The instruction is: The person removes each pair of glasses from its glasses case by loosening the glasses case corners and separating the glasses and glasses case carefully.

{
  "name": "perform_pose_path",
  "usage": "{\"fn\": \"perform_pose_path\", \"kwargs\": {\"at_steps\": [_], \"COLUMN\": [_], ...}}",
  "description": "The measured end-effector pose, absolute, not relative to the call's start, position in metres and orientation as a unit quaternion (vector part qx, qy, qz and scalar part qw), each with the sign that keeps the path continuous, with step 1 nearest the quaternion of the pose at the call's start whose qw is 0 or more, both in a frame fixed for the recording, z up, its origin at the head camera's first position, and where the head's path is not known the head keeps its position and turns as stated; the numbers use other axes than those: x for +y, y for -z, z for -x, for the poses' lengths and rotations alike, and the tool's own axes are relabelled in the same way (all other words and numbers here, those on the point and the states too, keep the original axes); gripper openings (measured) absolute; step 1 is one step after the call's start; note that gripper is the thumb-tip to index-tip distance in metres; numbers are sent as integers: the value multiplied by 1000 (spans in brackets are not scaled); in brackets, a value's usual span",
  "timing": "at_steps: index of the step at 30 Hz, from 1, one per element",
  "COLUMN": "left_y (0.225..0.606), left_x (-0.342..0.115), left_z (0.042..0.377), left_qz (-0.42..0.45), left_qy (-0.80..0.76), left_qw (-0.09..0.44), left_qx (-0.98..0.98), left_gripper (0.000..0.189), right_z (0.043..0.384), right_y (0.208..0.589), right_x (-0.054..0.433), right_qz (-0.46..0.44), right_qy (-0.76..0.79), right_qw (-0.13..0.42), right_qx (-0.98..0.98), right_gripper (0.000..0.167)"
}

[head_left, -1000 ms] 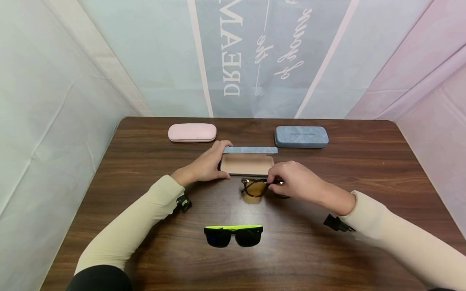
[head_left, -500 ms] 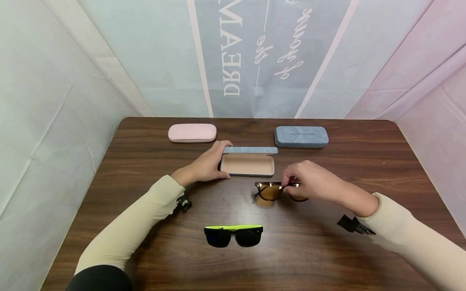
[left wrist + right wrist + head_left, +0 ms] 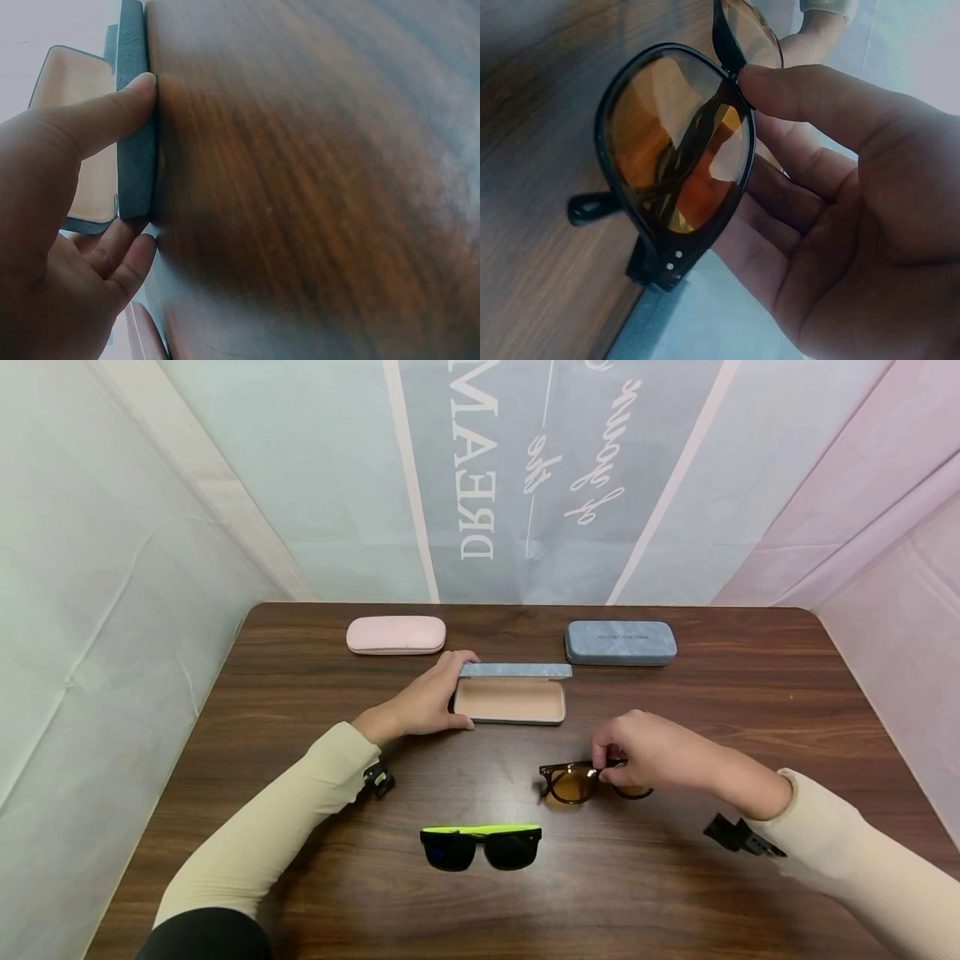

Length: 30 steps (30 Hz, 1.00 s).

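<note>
My left hand (image 3: 426, 698) grips the left end of an open blue glasses case (image 3: 513, 670) with a beige lining. In the left wrist view the thumb lies on the front wall of the case (image 3: 135, 176), with the other fingers round its end. My right hand (image 3: 663, 752) pinches a pair of dark-framed sunglasses (image 3: 573, 784) with amber lenses at the bridge. Part of their right side is hidden by the fingers. The right wrist view shows an amber lens (image 3: 649, 127) up close, with a folded temple arm seen through it.
Black sunglasses (image 3: 480, 849) with lime-green temples lie nearer the front of the wooden table (image 3: 360, 877). Behind the open case, a closed pink case (image 3: 396, 634) stands to the left and a closed blue case (image 3: 621, 642) to the right. Fabric walls surround the table.
The right hand has carried the amber sunglasses away from the open case, rightward and toward the front. My left hand and the case have stayed where they were.
</note>
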<state>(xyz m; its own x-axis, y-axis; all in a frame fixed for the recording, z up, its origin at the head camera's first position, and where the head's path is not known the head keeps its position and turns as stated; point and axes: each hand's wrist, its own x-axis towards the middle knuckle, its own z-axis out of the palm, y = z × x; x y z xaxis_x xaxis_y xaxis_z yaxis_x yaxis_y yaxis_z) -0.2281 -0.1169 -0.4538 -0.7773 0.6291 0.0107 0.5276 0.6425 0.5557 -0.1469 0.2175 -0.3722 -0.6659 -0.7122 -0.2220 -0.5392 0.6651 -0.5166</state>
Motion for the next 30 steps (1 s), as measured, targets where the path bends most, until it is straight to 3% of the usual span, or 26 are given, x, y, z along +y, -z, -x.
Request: {"fn": "perform_pose_path", "kwargs": {"at_steps": [30], "left_y": [455], "left_x": [-117], "left_z": [228], "left_qz": [-318], "left_qy": [-276], "left_qw": [90], "left_qx": [903], "left_gripper": [96], "right_z": [127], "right_y": [395], "right_x": [228], "right_qz": [333], "right_qy": [208], "right_qw": [287], "right_qx": [874], "right_gripper": [30]}}
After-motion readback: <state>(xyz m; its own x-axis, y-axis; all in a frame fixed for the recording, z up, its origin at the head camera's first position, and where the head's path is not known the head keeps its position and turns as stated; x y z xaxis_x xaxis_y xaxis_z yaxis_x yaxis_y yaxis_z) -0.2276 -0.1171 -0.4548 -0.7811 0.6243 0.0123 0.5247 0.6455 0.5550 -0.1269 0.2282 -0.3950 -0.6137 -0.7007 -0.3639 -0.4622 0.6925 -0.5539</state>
